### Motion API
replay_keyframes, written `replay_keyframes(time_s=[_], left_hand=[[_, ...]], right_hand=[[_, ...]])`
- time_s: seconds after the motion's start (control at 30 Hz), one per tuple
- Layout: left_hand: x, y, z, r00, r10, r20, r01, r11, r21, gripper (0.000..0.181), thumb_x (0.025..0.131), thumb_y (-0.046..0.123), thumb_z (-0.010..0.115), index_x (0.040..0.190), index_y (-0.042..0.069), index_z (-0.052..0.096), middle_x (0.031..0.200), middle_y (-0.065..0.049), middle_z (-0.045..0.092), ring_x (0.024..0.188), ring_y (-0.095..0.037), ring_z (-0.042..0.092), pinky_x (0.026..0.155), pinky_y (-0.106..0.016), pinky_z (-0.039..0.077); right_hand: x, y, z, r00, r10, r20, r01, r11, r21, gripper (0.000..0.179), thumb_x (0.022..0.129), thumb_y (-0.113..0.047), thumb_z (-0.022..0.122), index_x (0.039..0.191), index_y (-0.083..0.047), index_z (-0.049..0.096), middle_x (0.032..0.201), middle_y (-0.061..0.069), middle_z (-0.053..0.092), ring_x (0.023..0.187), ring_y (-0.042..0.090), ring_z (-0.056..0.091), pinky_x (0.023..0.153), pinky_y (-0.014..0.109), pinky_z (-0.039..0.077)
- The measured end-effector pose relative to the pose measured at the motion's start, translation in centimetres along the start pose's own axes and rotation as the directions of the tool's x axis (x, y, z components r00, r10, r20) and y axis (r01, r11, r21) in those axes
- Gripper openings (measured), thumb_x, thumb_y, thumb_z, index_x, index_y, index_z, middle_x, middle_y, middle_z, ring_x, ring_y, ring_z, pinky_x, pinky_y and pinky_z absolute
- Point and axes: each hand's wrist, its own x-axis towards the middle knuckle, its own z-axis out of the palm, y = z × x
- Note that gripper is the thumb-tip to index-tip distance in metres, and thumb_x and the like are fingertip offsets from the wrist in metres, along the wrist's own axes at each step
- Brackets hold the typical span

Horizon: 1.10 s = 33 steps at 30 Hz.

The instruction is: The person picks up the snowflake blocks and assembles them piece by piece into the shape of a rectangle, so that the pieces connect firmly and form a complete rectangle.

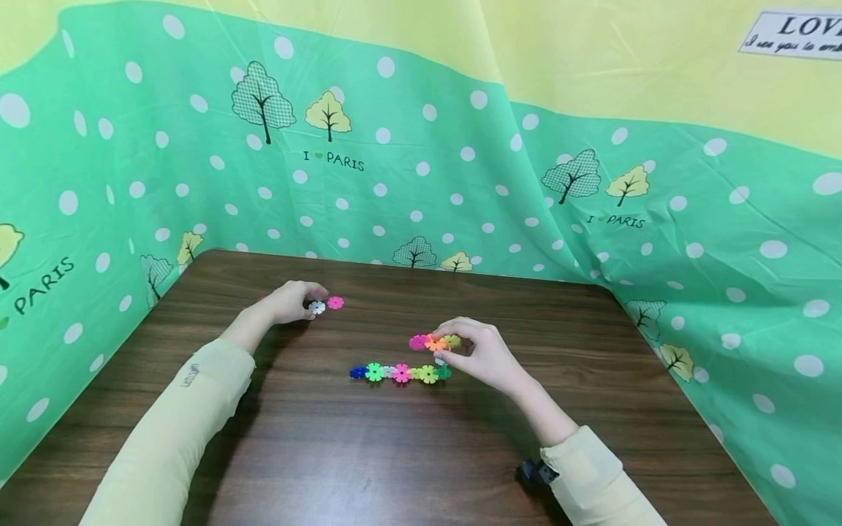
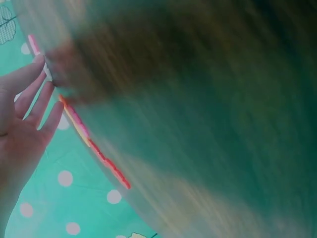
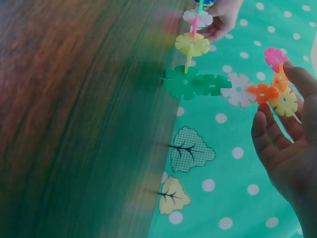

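At the far left of the table, my left hand (image 1: 286, 302) pinches a white snowflake building disc (image 1: 318, 307) between thumb and fingertips. A pink disc (image 1: 335, 302) lies right beside it. My right hand (image 1: 485, 356) holds orange discs (image 3: 264, 92) at the raised end of a linked chain, with pink (image 3: 275, 58) and yellow (image 3: 284, 102) discs joined around them. From there the chain passes through a white disc (image 3: 238, 89) to green ones (image 3: 183, 83), then runs left along the table through yellow, pink (image 1: 401, 373), white and bright green to a blue disc (image 1: 357, 372).
More red (image 2: 108, 162), pink and yellow discs lie in a row near the left hand, mostly hidden behind it in the head view. A black device (image 1: 536, 475) sits at the right cuff. Dotted green cloth (image 1: 421, 168) surrounds the brown wooden table (image 1: 296, 446).
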Motion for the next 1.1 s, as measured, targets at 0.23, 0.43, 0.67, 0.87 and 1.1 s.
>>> replay_keyframes(time_s=[0.23,0.43,0.67,0.87,1.1], left_hand=[[0.0,0.2,0.1,1.0,-0.021,-0.001,0.021,1.0,0.013,0.034,0.08,0.003,0.072,0.113,0.004,0.065,0.1,-0.008,0.064,0.096,-0.025,0.059,0.084,-0.04,0.049],[0.0,0.0,0.1,1.0,-0.019,0.0,0.019,1.0,0.02,0.022,0.077,0.008,0.077,0.098,0.007,0.07,0.094,-0.006,0.062,0.084,-0.019,0.058,0.075,-0.034,0.05],[-0.1,0.1,0.0,1.0,0.001,-0.025,-0.002,0.999,-0.036,0.01,0.08,0.008,0.075,0.085,0.011,0.067,0.08,0.0,0.064,0.077,-0.016,0.058,0.07,-0.031,0.049],[-0.5,0.4,-0.2,0.998,0.029,-0.054,-0.033,0.997,-0.07,0.008,0.083,0.009,0.072,0.085,0.01,0.064,0.082,0.0,0.065,0.08,-0.016,0.059,0.073,-0.033,0.05],[-1.1,2.0,-0.6,0.992,0.045,-0.118,-0.06,0.991,-0.122,0.009,0.083,0.011,0.072,0.087,0.012,0.064,0.081,0.0,0.066,0.079,-0.017,0.06,0.075,-0.035,0.05]], right_hand=[[0.1,-0.1,0.0,1.0,-0.009,0.003,0.009,1.0,-0.025,0.021,0.082,-0.022,0.075,0.102,-0.019,0.07,0.103,-0.005,0.067,0.066,0.017,0.054,0.051,0.025,0.044],[0.1,-0.1,0.1,1.0,-0.014,0.005,0.014,0.999,-0.037,0.021,0.082,-0.021,0.075,0.102,-0.018,0.069,0.103,-0.004,0.067,0.064,0.009,0.052,0.051,0.023,0.045],[0.1,-0.1,0.1,1.0,-0.005,0.003,0.005,0.999,-0.046,0.022,0.082,-0.021,0.075,0.102,-0.018,0.069,0.103,-0.005,0.067,0.062,0.006,0.05,0.051,0.024,0.045],[0.1,-0.4,0.1,1.0,0.004,-0.009,-0.005,0.997,-0.071,0.022,0.081,-0.018,0.075,0.103,-0.018,0.07,0.1,-0.005,0.068,0.059,0.013,0.05,0.052,0.023,0.044],[0.1,-0.6,0.1,0.999,0.048,-0.018,-0.05,0.993,-0.105,0.023,0.081,-0.019,0.075,0.103,-0.02,0.071,0.095,-0.008,0.065,0.064,0.021,0.051,0.055,0.022,0.042]])
